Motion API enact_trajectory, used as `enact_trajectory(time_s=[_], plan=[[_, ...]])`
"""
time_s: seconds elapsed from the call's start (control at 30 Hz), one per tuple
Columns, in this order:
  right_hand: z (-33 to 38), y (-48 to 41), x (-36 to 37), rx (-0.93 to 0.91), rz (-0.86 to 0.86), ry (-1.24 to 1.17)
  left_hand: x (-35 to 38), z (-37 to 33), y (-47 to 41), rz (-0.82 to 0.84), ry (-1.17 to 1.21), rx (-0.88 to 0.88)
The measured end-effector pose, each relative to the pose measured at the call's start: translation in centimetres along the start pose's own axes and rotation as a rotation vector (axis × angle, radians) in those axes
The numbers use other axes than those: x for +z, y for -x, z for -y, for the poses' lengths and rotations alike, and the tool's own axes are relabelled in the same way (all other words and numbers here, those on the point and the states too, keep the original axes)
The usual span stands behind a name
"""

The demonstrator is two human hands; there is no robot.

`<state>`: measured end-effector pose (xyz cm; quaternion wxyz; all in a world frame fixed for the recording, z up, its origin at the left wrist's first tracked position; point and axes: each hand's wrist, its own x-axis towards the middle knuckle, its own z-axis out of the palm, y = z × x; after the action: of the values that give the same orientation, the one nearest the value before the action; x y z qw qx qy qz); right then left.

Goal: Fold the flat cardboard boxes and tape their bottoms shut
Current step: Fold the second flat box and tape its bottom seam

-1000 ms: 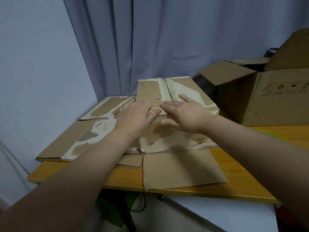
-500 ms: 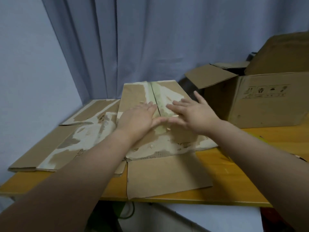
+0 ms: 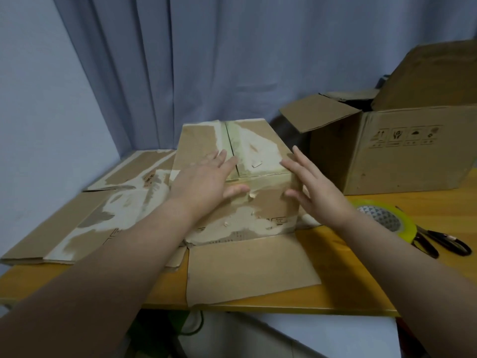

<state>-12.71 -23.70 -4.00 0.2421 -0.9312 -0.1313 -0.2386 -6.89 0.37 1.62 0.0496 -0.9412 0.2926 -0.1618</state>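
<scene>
Flatly, the left hand (image 3: 206,182) lies on top of the folded box (image 3: 260,205) at its near edge, fingers straight and the thumb down over the front face. The right hand (image 3: 318,188) is spread, fingers straight, at the box's near right corner, gripping nothing. The box stands mid-table, two closed flaps meeting along a seam on top, one loose flap (image 3: 247,267) lying flat toward the person. Left of it rest flat cardboard sheets (image 3: 74,226). Right of the hand lie a tape roll (image 3: 406,227) and scissors (image 3: 445,242) on the table (image 3: 361,295); behind them stands a large open carton (image 3: 402,156).
</scene>
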Motion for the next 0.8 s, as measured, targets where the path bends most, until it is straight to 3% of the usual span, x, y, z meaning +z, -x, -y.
enact_trajectory(time_s=[0.07,0.17,0.23,0.37,0.63,0.73,0.8], plan=[[0.6,-0.3,-0.3,0.035,0.009,0.072,-0.2,-0.6,-0.3,-0.044,-0.021,0.005],[2.9,-2.9,-0.6,0.105,-0.218,0.074,-0.7,-3.4,-2.0,-0.092,-0.029,0.156],[3.6,-4.7,0.1,0.254,-0.303,0.069,-0.7,-5.0,-3.2,-0.067,0.020,0.201],[3.3,-4.6,2.4,0.402,-0.317,-0.211,-0.5,-4.6,-3.3,-0.070,-0.005,0.204],[3.2,-4.1,2.8,0.346,-0.358,-0.268,1.0,3.8,1.9,-0.078,-0.106,0.032],[3.3,-3.8,2.5,0.352,-0.331,-0.272,1.4,6.4,3.9,-0.098,0.036,-0.065],[3.6,-3.5,2.4,0.360,-0.323,-0.309,2.2,7.9,5.7,-0.180,0.275,-0.140]])
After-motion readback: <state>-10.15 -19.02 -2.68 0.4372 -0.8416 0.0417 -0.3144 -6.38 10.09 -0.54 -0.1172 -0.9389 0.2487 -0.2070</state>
